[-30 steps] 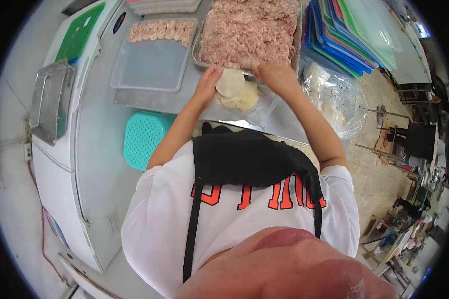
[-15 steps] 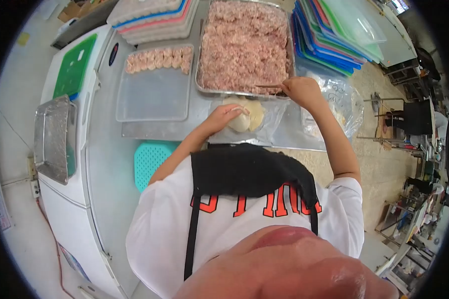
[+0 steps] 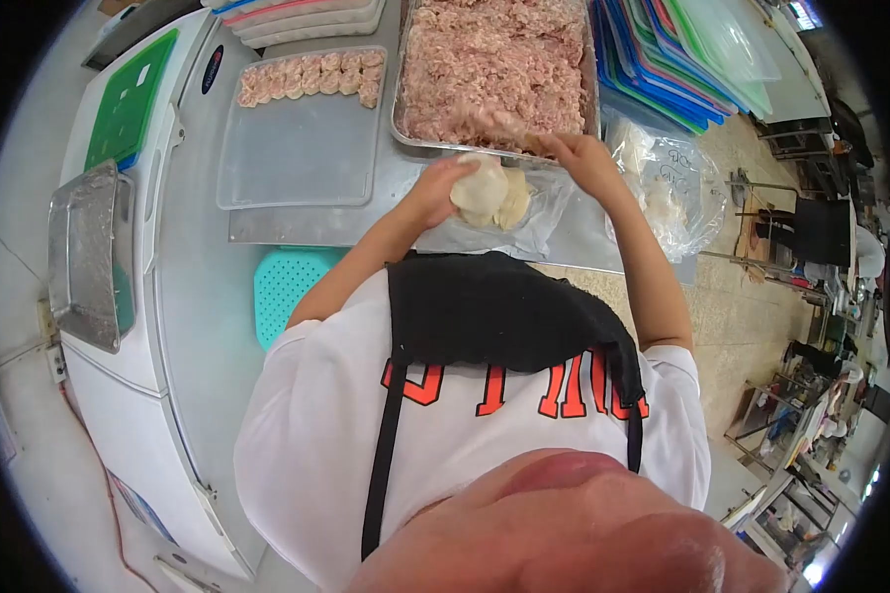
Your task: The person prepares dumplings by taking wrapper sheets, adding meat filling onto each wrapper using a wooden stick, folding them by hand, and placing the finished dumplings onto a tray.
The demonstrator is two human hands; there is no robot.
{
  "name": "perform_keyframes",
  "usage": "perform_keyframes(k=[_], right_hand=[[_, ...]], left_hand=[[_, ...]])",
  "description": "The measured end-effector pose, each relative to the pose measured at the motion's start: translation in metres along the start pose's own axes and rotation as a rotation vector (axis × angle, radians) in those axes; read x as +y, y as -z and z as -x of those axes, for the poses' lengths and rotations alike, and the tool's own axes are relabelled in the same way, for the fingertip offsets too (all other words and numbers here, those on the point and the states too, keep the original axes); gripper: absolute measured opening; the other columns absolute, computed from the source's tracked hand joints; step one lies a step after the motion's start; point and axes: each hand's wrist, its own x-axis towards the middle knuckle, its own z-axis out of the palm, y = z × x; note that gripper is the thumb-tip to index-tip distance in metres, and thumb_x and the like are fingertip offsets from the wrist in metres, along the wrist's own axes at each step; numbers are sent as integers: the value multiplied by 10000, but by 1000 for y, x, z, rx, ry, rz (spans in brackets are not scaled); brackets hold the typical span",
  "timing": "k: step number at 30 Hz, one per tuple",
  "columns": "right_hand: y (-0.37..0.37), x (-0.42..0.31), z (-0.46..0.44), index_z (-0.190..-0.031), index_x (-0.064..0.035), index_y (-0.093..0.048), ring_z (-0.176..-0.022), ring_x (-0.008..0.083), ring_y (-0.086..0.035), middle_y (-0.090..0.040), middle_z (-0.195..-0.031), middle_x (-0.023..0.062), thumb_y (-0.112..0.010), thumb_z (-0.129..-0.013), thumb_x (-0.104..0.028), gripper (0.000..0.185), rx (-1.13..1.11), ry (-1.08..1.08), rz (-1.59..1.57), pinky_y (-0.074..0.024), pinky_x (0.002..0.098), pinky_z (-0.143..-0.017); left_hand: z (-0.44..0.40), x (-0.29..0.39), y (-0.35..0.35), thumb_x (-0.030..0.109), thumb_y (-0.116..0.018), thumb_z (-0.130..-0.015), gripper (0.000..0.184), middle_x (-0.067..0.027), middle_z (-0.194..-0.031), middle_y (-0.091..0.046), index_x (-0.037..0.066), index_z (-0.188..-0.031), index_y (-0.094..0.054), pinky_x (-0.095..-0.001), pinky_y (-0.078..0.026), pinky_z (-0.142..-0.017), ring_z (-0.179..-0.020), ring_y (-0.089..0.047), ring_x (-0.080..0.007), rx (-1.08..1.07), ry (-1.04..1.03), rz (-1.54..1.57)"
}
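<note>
The left hand holds a pale round wrapper by its left side, thumb and fingers pinching the rim, while the rest of the disc reaches out to the right of the grip. Just beneath it and to the right lies a stack of wrappers, loosely fanned on a clear plastic sheet near the close edge of the steel table. Whether the held wrapper touches the stack cannot be told.

The right hand is closed around the end of a slim tool, which points left over the near rim of a metal pan. The tool is blurred, and its far end is hard to make out against the ground meat that fills the pan. This hand sits farther right than the wrapper, with a gap between the two hands.

Left of the pan is a translucent tray, with filled pieces set close together along its far side and its nearer part bare. To the right of the pan stands a pile of coloured sheets, and nearer than that lies a clear plastic bag with pale contents. A teal basket shows below the table's near edge, by the left forearm.
</note>
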Motion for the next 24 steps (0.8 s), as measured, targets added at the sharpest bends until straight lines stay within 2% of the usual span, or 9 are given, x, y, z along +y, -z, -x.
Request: perform_keyframes(k=[3, 6, 9, 13, 14, 15, 16, 19, 24], right_hand=[[16, -12, -2, -1044, -57, -706, -669, 143, -583, -620, -672, 63, -527, -956, -423, 416, -25, -126, -234, -454, 305, -638], [12, -20, 1, -1108, -37, -690, -571, 32, -391, -425, -626, -70, -534, -984, -333, 356, 30, -32, -422, -344, 190, -539], [-9, -20, 4, -1154, -26, -662, -599, 71, -497, -540, -669, -24, -539, -982, -305, 350, 86, -31, -362, -405, 246, -558], [18, -3, 16, -1139, -29, -637, -822, 341, -645, -653, -905, 178, -556, -938, -267, 322, 199, 309, 25, -499, 435, -694], [31, -13, 26, -1124, -34, -635, -817, 345, -643, -647, -897, 172, -557, -936, -260, 304, 178, 260, 172, -501, 444, -691], [46, -32, 37, -1109, -40, -634, -813, 350, -641, -642, -888, 165, -557, -934, -253, 286, 157, 210, 320, -503, 454, -687], [53, -41, 42, -1094, -46, -632, -808, 354, -640, -636, -880, 159, -557, -932, -246, 268, 136, 157, 466, -505, 463, -683], [35, -36, 36, -1069, -69, -620, -784, 365, -632, -613, -863, 155, -556, -927, -233, 227, 294, 312, 355, -510, 467, -667], [73, -66, 48, -1101, -75, -604, -764, 374, -628, -605, -855, 163, -549, -928, -221, 233, 270, 285, 482, -504, 464, -635]], left_hand=[[-13, 26, -23, 209, -433, -988, 382, -170, -1221, -592, -48, -1259, -512, -424, -445, -1016, -1136, -580, -284, 26, -80, 186], [-39, 50, -60, 311, -387, -1004, 427, -165, -1210, -576, -40, -1214, -510, -450, -402, -1054, -1157, -549, -300, 106, -245, 384], [-46, 79, -85, 439, -361, -994, 515, -159, -1185, -566, -26, -1156, -511, -474, -371, -1069, -1153, -529, -317, 129, -298, 556], [-73, 87, -46, 607, -345, -944, 677, -158, -1113, -564, -18, -1149, -504, -485, -385, -1030, -1091, -525, -307, 132, -390, 586], [-78, 85, -38, 618, -343, -939, 688, -155, -1097, -563, -17, -1150, -506, -479, -393, -1018, -1078, -525, -299, 164, -421, 558], [-70, 87, -55, 624, -318, -938, 763, -213, -1298, -499, -52, -1256, -472, -499, -315, -1090, -1246, -451, -352, 234, -461, 507], [-70, 86, -59, 631, -326, -932, 759, -215, -1326, -478, -35, -1265, -474, -510, -300, -1095, -1263, -434, -359, 224, -441, 481], [-64, 83, -77, 648, -350, -917, 751, -219, -1403, -415, 11, -1293, -479, -544, -258, -1108, -1309, -381, -384, 203, -376, 439], [-55, 89, -94, 633, -425, -902, 702, -214, -1407, -408, 17, -1223, -521, -600, -240, -1094, -1309, -356, -433, 253, -355, 470]])
